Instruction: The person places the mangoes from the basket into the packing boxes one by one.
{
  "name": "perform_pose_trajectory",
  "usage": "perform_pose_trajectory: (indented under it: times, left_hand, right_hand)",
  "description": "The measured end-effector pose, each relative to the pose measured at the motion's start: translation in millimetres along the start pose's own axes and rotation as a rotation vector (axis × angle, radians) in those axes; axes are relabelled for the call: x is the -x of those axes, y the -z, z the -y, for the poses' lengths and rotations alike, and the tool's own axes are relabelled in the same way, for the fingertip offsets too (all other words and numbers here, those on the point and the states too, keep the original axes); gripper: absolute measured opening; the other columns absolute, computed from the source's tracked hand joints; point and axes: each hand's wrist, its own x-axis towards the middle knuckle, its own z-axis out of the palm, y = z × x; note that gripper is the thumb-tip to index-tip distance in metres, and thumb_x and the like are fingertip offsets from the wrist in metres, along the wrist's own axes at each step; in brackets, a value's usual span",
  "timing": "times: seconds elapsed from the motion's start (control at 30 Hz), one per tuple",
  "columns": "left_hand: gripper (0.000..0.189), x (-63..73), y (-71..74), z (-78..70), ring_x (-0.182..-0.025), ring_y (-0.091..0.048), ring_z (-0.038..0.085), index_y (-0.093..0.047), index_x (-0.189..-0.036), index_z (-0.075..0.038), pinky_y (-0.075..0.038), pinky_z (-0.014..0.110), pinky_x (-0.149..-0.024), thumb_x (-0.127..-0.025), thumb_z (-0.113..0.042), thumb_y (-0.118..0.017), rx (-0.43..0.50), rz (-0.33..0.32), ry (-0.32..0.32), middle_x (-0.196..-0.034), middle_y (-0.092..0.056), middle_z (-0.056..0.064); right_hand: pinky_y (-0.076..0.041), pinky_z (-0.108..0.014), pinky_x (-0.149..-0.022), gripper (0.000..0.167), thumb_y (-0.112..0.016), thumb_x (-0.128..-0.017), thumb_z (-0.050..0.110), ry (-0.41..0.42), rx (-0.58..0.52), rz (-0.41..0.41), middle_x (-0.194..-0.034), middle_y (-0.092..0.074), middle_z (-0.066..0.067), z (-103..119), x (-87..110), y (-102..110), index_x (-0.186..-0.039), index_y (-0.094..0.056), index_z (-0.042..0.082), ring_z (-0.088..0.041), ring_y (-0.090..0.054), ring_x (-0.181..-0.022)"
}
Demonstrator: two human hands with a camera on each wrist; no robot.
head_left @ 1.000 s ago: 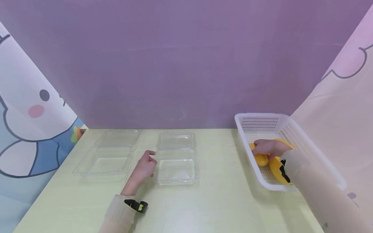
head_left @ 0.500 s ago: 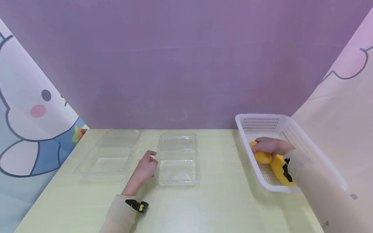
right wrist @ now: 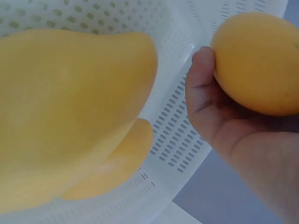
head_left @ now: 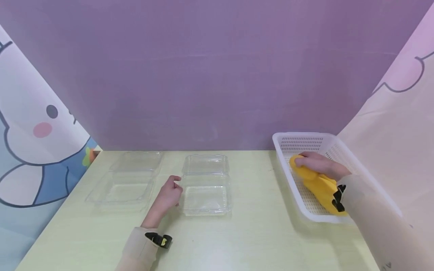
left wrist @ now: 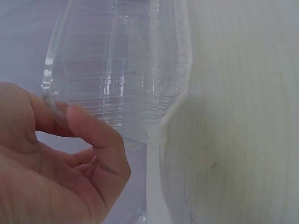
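Observation:
My left hand (head_left: 168,192) stays at the left side of a clear plastic clamshell box (head_left: 206,195) that lies with its lid folded back. In the left wrist view, thumb and finger pinch the edge of the clamshell (left wrist: 126,56). My right hand (head_left: 318,165) is over the white basket (head_left: 288,184) and grips a smooth yellow-orange mango (head_left: 303,172), its thumb curled against the fruit. Below that hand, a larger yellow mango (head_left: 323,194) rests in the basket. The right wrist view shows another yellow fruit (right wrist: 114,170) partly hidden behind the large one.
A second clear clamshell box (head_left: 122,190), also with its lid back, stands to the left on the pale table (head_left: 251,233). A purple backdrop (head_left: 217,75) rises behind the table. Printed cloth hangs on both sides, the right one close to the basket.
My right hand has taken hold of the mango and lifted it slightly from among the other fruit, moving up and back. My left hand and both boxes stay put.

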Motion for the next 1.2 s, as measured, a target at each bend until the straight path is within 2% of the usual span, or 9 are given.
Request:
perform_pose_trajectory:
  times: [0.17, 0.4, 0.53, 0.63, 0.7, 0.93, 1.1, 1.2]
  left_hand:
    - [0.048, 0.9, -0.4, -0.3, -0.063, -0.051, 0.018, -0.038, -0.144, 0.007, -0.047, 0.032, -0.058, -0.098, -0.004, -0.041, 0.003, 0.004, -0.003, -0.102, -0.053, 0.015]
    - [0.047, 0.2, -0.5, 0.1, -0.061, -0.051, 0.017, -0.039, -0.144, 0.007, -0.047, 0.032, -0.058, -0.098, -0.003, -0.042, 0.001, 0.001, -0.012, -0.100, -0.053, 0.014]
    - [0.048, -1.3, -1.0, 1.2, -0.061, -0.051, 0.017, -0.039, -0.144, 0.006, -0.047, 0.032, -0.058, -0.098, -0.003, -0.042, 0.003, -0.002, -0.005, -0.100, -0.053, 0.013]
    - [0.048, -1.6, -1.1, 1.2, -0.062, -0.052, 0.018, -0.039, -0.144, 0.007, -0.048, 0.032, -0.058, -0.097, -0.003, -0.042, 0.006, -0.001, -0.008, -0.100, -0.053, 0.014]
    - [0.048, -1.5, -1.1, 1.3, -0.062, -0.052, 0.019, -0.039, -0.144, 0.007, -0.048, 0.033, -0.058, -0.097, -0.003, -0.042, 0.007, 0.000, -0.012, -0.100, -0.053, 0.014]
    - [0.048, -0.2, -1.1, 0.0, -0.063, -0.052, 0.019, -0.040, -0.144, 0.007, -0.049, 0.033, -0.058, -0.097, -0.003, -0.043, 0.010, -0.005, -0.007, -0.100, -0.052, 0.013]
    - [0.047, 0.0, -1.2, -0.6, -0.062, -0.053, 0.020, -0.041, -0.143, 0.007, -0.049, 0.033, -0.058, -0.097, -0.003, -0.044, 0.015, -0.011, -0.005, -0.099, -0.052, 0.013]
    - [0.047, -0.7, -1.6, 0.0, -0.061, -0.053, 0.019, -0.041, -0.142, 0.007, -0.048, 0.032, -0.058, -0.097, -0.002, -0.044, 0.020, -0.015, -0.002, -0.098, -0.052, 0.013]
  right_hand:
    - [-0.042, -0.044, -0.095, 0.054, -0.048, -0.102, 0.033, 0.070, 0.014, -0.049, -0.131, -0.055, -0.019, 4.0, 4.0, 0.8, -0.143, -0.044, -0.002, -0.032, -0.054, -0.110]
    - [-0.041, -0.039, -0.086, 0.044, -0.047, -0.102, 0.027, 0.129, 0.043, -0.133, -0.112, -0.059, -0.013, 12.7, 4.5, 0.9, -0.134, -0.050, -0.003, -0.025, -0.054, -0.095]
    - [-0.041, -0.046, -0.094, 0.053, -0.048, -0.104, 0.030, 0.139, 0.065, -0.149, -0.125, -0.057, -0.021, 20.8, 8.7, 0.6, -0.143, -0.045, -0.006, -0.032, -0.053, -0.105]
    - [-0.037, -0.056, -0.102, 0.062, -0.047, -0.105, 0.035, 0.135, 0.073, -0.144, -0.140, -0.050, -0.026, 26.8, 12.2, -0.3, -0.151, -0.036, -0.007, -0.038, -0.048, -0.117]
    - [-0.034, -0.058, -0.105, 0.064, -0.046, -0.106, 0.037, 0.125, 0.066, -0.140, -0.144, -0.046, -0.026, 32.0, 14.2, -1.7, -0.152, -0.034, -0.005, -0.039, -0.046, -0.121]
    - [-0.036, -0.049, -0.100, 0.057, -0.046, -0.105, 0.034, 0.168, 0.048, -0.166, -0.133, -0.053, -0.021, 48.7, 17.0, -7.8, -0.149, -0.041, -0.001, -0.034, -0.049, -0.113]
    - [-0.037, -0.052, -0.101, 0.057, -0.046, -0.105, 0.032, 0.188, 0.073, -0.192, -0.139, -0.051, -0.023, 58.2, 19.8, -11.8, -0.150, -0.040, -0.003, -0.036, -0.048, -0.116]
    - [-0.037, -0.052, -0.101, 0.056, -0.046, -0.104, 0.031, 0.198, 0.051, -0.196, -0.139, -0.051, -0.023, 65.4, 23.0, -14.7, -0.149, -0.041, -0.003, -0.036, -0.048, -0.116]
